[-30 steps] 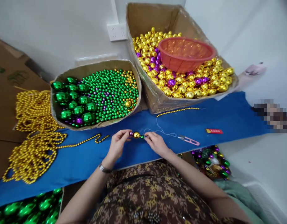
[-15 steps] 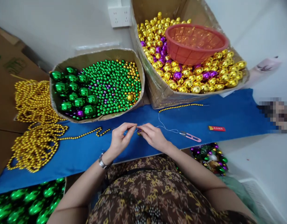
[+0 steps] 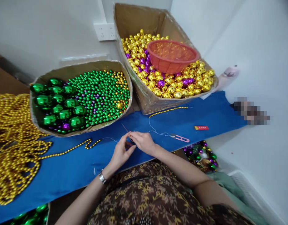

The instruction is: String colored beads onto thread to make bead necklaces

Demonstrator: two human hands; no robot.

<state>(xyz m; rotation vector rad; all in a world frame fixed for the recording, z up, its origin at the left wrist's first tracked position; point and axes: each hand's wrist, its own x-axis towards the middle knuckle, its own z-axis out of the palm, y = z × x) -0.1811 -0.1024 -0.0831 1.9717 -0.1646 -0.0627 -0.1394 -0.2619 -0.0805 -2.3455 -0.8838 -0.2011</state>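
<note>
My right hand [image 3: 143, 142] is closed, its fingertips pinching a thin needle [image 3: 125, 128] that points up and to the left. My left hand [image 3: 120, 153] lies close against it, fingers curled and thumb a little apart; what it holds is hidden. A small dark, shiny bit shows between the hands, too small to make out. Pale thread [image 3: 110, 138] runs from the left hand to a string of small gold beads [image 3: 80, 145]. To the right, more thread [image 3: 155, 130] leads from a short gold bead string [image 3: 168, 110] past pink-handled thread snips [image 3: 181, 138].
A cardboard box [image 3: 81, 130] of green, purple and gold beads stands behind my hands. Beside it, a taller box [image 3: 148, 104] of gold and purple balls carries a red basket [image 3: 172, 59]. Gold bead strings [image 3: 16, 168] pile at left. A red lighter [image 3: 201, 127] lies on the blue cloth [image 3: 216, 109].
The view has shifted, so the boxes sit further left and lower. My hands have drawn together, and the needle now sticks out beyond the fingertips. The left thumb has moved away from its index finger.
</note>
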